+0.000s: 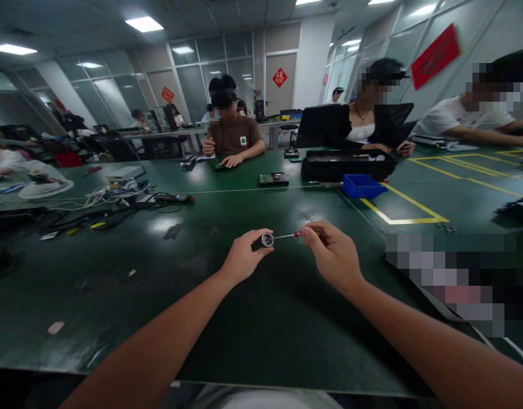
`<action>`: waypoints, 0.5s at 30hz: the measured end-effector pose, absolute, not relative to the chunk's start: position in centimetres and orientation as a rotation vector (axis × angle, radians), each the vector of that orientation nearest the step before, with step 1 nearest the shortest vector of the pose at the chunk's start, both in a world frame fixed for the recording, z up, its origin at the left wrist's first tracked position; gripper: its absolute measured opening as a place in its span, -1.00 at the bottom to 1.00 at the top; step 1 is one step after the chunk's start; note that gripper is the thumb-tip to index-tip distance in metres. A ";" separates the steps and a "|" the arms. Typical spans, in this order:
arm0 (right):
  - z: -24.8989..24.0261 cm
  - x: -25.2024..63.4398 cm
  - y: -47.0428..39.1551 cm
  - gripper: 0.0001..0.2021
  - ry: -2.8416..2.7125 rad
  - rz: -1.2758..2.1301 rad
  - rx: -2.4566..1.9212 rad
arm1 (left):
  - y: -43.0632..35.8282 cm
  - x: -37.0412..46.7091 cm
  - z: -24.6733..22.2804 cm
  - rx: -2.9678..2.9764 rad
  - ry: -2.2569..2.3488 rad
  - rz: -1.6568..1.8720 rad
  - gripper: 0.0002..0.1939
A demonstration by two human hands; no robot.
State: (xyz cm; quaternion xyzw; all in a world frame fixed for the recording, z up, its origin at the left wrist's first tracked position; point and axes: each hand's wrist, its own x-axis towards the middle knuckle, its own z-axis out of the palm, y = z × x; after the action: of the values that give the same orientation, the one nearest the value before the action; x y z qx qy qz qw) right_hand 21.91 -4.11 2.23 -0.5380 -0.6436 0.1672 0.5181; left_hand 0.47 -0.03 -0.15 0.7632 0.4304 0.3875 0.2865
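My left hand (244, 255) is closed around a small dark cylindrical part (267, 240), whose round, silvery open end is turned toward me. Its exact kind is too small to tell. In my right hand (335, 253) is a screwdriver (297, 234) with a red and clear handle, mostly covered by the fingers. The thin metal shaft points left, and its tip is at the rim of the round part; whether it touches or goes inside cannot be made out. Both hands are above the green tabletop (261, 318).
A blue bin (363, 186) and a long black tray (348, 166) stand at the back right. A hard drive (273, 179) lies ahead. Tangled cables (116, 199) spread over the left. A person in a brown shirt (235, 136) works across the table, and others sit at the right.
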 end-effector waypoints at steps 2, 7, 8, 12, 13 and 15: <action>2.3 21.9 -4.1 -0.71 -1.562 0.403 -1.293 | -0.1 0.5 0.0 2.046 1.152 1.028 -0.62; 2.8 21.8 -4.3 -0.72 -1.618 0.364 -1.295 | -0.4 0.5 0.4 2.107 1.165 0.981 -0.63; 2.8 21.7 -4.4 -0.73 -1.624 0.360 -1.284 | -0.4 0.5 0.4 2.115 1.166 0.980 -0.63; 2.5 21.8 -4.5 -0.80 -1.682 0.430 -1.196 | -0.2 0.4 0.1 2.131 1.148 0.997 -0.62; 2.4 21.8 -4.6 -0.82 -1.711 0.453 -1.173 | -0.2 0.4 0.0 2.134 1.142 0.998 -0.62; 2.3 21.9 -4.6 -0.84 -1.761 0.472 -1.146 | -0.1 0.4 -0.1 2.136 1.137 0.993 -0.63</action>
State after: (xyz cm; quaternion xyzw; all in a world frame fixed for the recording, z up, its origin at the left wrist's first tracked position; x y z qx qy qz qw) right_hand 21.86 -4.64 2.32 -0.4687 -0.7199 0.1928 0.4742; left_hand 0.43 -0.15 -0.08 0.7886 0.4198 0.3665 0.2599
